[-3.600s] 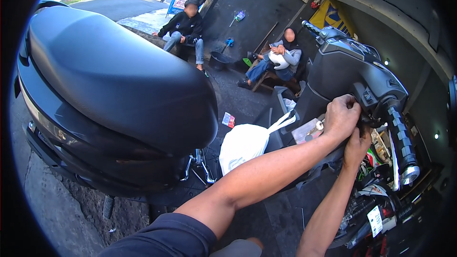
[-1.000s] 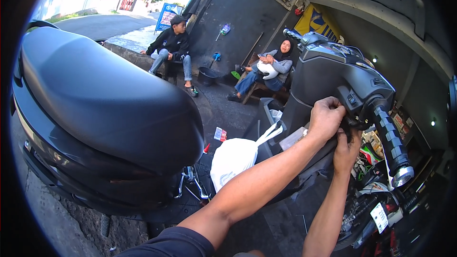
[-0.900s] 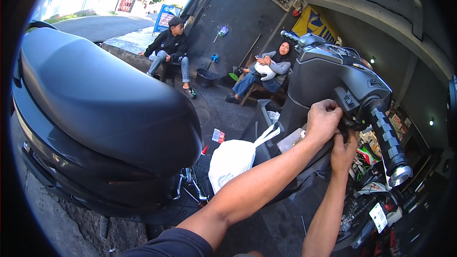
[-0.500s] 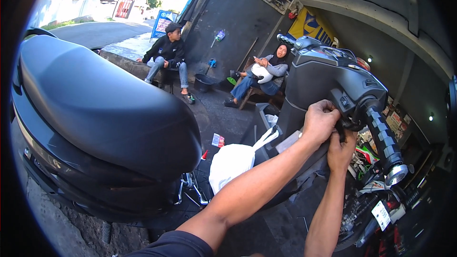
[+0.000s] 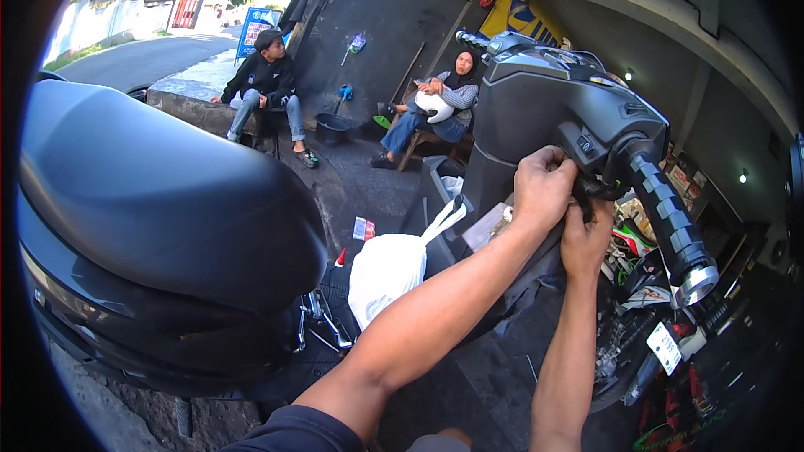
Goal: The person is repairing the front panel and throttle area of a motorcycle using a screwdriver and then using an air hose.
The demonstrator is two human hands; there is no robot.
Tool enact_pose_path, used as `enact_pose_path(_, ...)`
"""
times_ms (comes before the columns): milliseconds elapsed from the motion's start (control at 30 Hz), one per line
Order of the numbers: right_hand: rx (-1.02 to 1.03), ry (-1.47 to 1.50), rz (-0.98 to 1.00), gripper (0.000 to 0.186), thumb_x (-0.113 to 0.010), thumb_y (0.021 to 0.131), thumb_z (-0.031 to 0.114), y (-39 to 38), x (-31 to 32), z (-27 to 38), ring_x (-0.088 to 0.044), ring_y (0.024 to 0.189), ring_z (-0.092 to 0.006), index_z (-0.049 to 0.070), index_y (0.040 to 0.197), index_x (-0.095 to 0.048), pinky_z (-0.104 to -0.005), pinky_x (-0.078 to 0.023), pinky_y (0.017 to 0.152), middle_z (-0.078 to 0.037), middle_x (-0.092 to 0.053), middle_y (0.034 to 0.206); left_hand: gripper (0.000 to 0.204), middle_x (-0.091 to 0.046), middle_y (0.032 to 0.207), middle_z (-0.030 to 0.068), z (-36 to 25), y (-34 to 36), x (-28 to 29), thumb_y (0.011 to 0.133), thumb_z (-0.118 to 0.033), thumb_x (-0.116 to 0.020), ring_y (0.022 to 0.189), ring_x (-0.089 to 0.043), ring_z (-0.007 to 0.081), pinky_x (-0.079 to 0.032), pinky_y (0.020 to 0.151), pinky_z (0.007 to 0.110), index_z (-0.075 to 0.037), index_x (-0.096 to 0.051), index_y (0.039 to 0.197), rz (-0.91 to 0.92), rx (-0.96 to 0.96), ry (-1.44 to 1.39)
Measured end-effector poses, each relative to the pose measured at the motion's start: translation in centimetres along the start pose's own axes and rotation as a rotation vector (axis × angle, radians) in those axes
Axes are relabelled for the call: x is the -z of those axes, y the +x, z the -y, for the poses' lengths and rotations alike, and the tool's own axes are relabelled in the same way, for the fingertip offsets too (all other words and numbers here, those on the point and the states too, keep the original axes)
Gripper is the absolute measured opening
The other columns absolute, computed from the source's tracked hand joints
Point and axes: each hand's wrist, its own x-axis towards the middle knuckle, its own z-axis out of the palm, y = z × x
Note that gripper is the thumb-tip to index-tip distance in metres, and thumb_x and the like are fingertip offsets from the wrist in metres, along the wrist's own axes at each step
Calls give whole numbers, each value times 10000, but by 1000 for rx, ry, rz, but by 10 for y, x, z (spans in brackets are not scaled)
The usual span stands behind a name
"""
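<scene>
Both my hands are under the dark handlebar cover of a scooter, beside the inner end of its checkered rubber grip. My left hand has its fingers pinched together against the underside of the cover, just below a small switch. Lower and closer to the grip, my right hand is closed with its fingertips up by a dark part. My own fingers and the shadow hide what either hand grips. A silver bar end caps the grip.
The long black seat fills the left side. A white plastic bag, metal tools and a red-tipped bottle sit between seat and front. Two people sit by the wall near a black basin. Another motorcycle stands right.
The whole view has shifted a little, so the scooter and people appear farther left. Both hands stay at the same place under the handlebar cover, with only slight finger movement.
</scene>
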Motion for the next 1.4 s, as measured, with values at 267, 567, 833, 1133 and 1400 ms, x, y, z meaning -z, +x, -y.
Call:
enact_pose_path(267, 26, -173, 25, 227, -610, 814, 96, 2, 6, 6, -561, 972, -341, -14, 1006, -656, -438, -409, 885, -176, -650, 988, 123, -617, 701, 8, -16, -7, 4, 839, -94, -623, 607, -519, 57, -401, 544, 216, 18, -657, 880, 72, 100, -191)
enact_pose_path(567, -3, 64, -18, 189, -598, 824, 79, -1, 0, 3, -571, 915, -289, -28, 973, -643, -393, -418, 839, -156, -635, 958, 131, -615, 697, 27, -12, -2, 5, 809, -100, -630, 617, -505, 71, -403, 561, 231, 29, -649, 811, 119, 105, -204)
enact_pose_path(833, -8, -7, -59, 193, -569, 843, 85, 0, 1, 9, -583, 907, -296, -37, 976, -636, -394, -428, 842, -161, -634, 957, 168, -628, 697, 25, -11, -2, 2, 821, -129, -624, 637, -526, 70, -430, 584, 241, 37, -653, 818, 130, 100, -153)
enact_pose_path(1133, 11, -68, -46, 219, -583, 850, 104, -1, -2, 3, -584, 945, -317, -23, 1013, -652, -408, -431, 854, -179, -646, 983, 161, -649, 725, 45, -12, -5, 2, 826, -96, -620, 619, -551, 85, -439, 563, 245, 55, -661, 865, 79, 137, -230)
enact_pose_path(1400, 39, -120, -47, 216, -601, 851, 128, 0, 3, 2, -592, 947, -320, -36, 976, -665, -409, -436, 853, -183, -644, 961, 95, -579, 673, 5, -22, -4, 1, 831, -87, -637, 604, -486, 63, -380, 543, 226, 4, -627, 806, 150, 187, -212)
